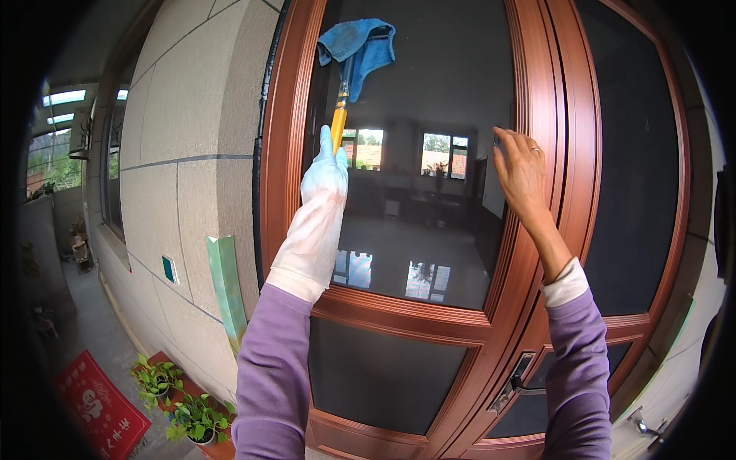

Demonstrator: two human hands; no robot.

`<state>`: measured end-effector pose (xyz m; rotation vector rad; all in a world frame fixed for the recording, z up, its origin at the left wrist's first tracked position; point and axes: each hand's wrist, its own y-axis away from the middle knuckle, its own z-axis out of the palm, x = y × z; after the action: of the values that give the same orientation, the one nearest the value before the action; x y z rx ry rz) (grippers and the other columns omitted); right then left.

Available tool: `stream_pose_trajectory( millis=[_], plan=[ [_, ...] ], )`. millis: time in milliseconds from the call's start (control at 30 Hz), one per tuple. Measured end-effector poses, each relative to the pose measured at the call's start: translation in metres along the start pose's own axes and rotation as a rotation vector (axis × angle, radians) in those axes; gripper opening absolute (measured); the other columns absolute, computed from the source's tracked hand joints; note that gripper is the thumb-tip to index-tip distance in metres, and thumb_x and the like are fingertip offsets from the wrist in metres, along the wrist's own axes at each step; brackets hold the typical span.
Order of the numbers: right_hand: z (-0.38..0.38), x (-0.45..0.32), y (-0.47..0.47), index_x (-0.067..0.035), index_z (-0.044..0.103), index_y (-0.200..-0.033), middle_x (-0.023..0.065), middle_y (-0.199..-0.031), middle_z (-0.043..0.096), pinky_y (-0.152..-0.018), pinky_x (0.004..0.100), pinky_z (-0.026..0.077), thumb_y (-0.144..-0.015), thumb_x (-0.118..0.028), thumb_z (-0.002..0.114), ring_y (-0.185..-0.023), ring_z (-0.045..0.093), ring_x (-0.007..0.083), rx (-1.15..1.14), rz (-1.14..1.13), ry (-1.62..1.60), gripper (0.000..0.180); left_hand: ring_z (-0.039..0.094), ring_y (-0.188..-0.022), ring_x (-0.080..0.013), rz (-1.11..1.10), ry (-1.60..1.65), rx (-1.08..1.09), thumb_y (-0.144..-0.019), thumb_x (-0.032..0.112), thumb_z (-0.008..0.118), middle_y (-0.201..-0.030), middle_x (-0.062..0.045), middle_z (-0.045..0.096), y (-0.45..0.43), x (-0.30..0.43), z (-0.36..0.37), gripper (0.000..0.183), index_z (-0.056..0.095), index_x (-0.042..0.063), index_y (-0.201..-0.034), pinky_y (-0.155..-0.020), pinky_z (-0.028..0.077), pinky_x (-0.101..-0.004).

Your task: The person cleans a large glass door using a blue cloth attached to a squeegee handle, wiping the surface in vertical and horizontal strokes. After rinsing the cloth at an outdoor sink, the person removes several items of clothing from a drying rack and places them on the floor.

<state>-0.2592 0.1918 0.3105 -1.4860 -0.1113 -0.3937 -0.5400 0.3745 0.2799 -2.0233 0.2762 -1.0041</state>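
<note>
My left hand (326, 172), in a pale blue and white glove, grips the yellow handle (339, 123) of a cleaning tool. A blue cloth (359, 43) is draped over the tool's head, up against the dark glass pane (414, 218) of a reddish-brown door. Whether the cloth presses on the glass I cannot tell. My right hand (522, 167) is bare, with a ring on one finger. Its fingers are loosely bent and apart, with nothing seen in them, near the pane's right edge and the door's ribbed frame (532, 75).
A black lever handle (517, 382) sits lower on the door. Green corner guard (226, 287) covers the wall's edge at left. Potted plants (201, 417) stand on a reddish-brown surface below, beside a red mat (103, 411) bearing writing. Another dark door pane (627, 155) is at right.
</note>
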Motion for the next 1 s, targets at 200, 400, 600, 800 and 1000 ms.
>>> stream_pose_trajectory(
  millis=[200, 400, 600, 800, 1000],
  plan=[
    [0.028, 0.059, 0.01, -0.015, 0.059, -0.137, 0.0077, -0.151, 0.045, -0.12, 0.0506, 0.023, -0.097, -0.029, 0.061, -0.145, 0.035, 0.0313, -0.054, 0.048, 0.143, 0.042, 0.068, -0.103, -0.0315, 0.078, 0.019, 0.004, -0.106, 0.025, 0.044, -0.121, -0.015, 0.065, -0.052, 0.086, -0.033, 0.06, 0.02, 0.017, -0.16, -0.105, 0.045, -0.0505],
    [0.049, 0.064, 0.021, -0.014, 0.063, -0.132, 0.0023, -0.158, 0.039, -0.122, 0.0502, 0.021, -0.092, -0.022, 0.062, -0.149, 0.029, 0.0288, 0.03, 0.045, 0.157, 0.04, 0.069, -0.105, -0.0274, 0.071, 0.123, -0.055, -0.105, 0.018, 0.041, -0.128, -0.013, 0.061, -0.132, 0.163, -0.013, 0.059, 0.02, 0.013, -0.16, -0.112, 0.04, -0.054],
    [0.046, 0.062, 0.026, -0.012, 0.066, -0.126, 0.0029, -0.155, 0.043, -0.121, 0.0503, 0.023, -0.09, -0.013, 0.059, -0.148, 0.032, 0.0294, 0.077, 0.036, 0.1, 0.037, 0.071, -0.101, -0.0244, 0.454, -1.074, -0.043, -0.105, 0.015, 0.04, -0.126, -0.01, 0.063, -0.099, 0.095, 0.015, 0.059, 0.02, 0.01, -0.16, -0.12, 0.027, -0.0594],
    [0.044, 0.079, 0.037, -0.011, 0.066, -0.124, 0.0033, -0.154, 0.044, -0.121, 0.0499, 0.024, -0.088, -0.011, 0.059, -0.147, 0.033, 0.0299, 0.069, 0.017, 0.155, 0.036, 0.067, -0.075, -0.0302, 0.083, -0.178, -0.183, -0.105, 0.013, 0.045, -0.079, -0.016, 0.061, 0.129, -0.018, 0.034, 0.064, 0.015, 0.022, -0.161, -0.119, 0.035, -0.0432],
    [0.05, 0.071, 0.035, -0.011, 0.066, -0.123, 0.0038, -0.154, 0.043, -0.12, 0.0507, 0.024, -0.087, -0.011, 0.059, -0.147, 0.033, 0.0309, 0.087, 0.017, 0.118, 0.037, 0.056, -0.105, -0.0219, -0.108, 0.141, -0.249, -0.105, 0.003, 0.034, -0.107, -0.011, 0.058, 0.129, -0.001, -0.003, 0.053, 0.033, 0.015, -0.157, -0.11, 0.041, -0.0364]
  ],
)
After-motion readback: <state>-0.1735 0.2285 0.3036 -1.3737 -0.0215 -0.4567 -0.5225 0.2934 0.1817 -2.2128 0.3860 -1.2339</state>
